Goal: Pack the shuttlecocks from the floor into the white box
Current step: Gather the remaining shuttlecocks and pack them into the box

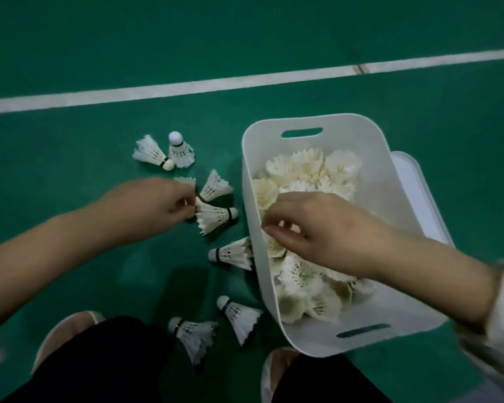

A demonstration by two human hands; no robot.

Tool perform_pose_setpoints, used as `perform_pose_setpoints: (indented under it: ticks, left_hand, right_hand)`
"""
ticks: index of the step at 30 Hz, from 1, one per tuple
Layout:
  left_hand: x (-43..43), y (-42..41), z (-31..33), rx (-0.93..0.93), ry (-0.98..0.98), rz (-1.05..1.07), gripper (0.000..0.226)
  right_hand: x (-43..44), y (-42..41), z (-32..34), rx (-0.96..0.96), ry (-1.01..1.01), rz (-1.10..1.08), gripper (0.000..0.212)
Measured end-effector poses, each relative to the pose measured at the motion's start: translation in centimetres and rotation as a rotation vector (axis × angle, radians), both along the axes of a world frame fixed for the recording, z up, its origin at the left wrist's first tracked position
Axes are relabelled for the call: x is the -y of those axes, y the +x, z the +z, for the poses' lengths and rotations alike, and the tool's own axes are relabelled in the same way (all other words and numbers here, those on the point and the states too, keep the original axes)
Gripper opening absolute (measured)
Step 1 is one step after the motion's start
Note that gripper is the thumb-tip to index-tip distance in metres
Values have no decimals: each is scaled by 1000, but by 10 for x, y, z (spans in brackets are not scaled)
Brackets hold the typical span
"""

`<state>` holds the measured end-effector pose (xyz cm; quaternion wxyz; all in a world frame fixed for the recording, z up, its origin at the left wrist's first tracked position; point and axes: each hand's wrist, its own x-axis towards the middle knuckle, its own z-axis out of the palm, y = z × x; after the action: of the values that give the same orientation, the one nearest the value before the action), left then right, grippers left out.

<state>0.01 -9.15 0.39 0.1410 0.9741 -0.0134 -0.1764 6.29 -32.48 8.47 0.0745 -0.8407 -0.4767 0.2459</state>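
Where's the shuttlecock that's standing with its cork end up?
In the head view, the upright shuttlecock stands left of the white box, just beside a lying shuttlecock, below the white court line.

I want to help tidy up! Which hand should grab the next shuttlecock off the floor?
The left hand. Its fingers touch a floor shuttlecock, and the others lie on its side. The right hand is over the white box.

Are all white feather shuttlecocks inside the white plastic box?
No, several shuttlecocks lie on the green floor beside the box.
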Motion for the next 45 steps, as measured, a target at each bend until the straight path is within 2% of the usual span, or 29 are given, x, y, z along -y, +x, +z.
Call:
perform_pose_setpoints:
  ticks: [3,6,11,19,25,32,35,37,41,45]
  left_hand:
    - [-20,-9,-18,11,19,90,18]
    - [-37,-17,-36,3,1,170,20]
    - [-52,-17,-69,12,-50,227,21]
    - [-45,24,-102,239,-226,398,37]
    - [-45,39,-128,45,-226,373,42]
    - [-54,30,-127,110,-386,445,26]
    - [-66,14,-121,127,-472,507,19]
    - [-76,-2,-119,115,-469,553,19]
    - [-99,-28,-117,135,-415,652,28]
    - [-124,-18,-113,193,-391,762,42]
  right_hand:
    - [-54,12,-26,8,-38,115,22]
    - [-99,25,-53,59,-69,125,22]
    - [-137,19,-101,158,-229,282,26]
    - [-155,6,-146,134,-441,418,45]
    - [-155,9,-159,156,-556,438,40]
    - [-158,20,-156,80,-487,348,28]
    - [-160,22,-150,10,-378,244,13]
    - [-161,23,-142,-39,-303,195,13]
    - [-162,27,-125,-37,-93,71,16]
    - [-170,37,-117,-39,70,-124,15]
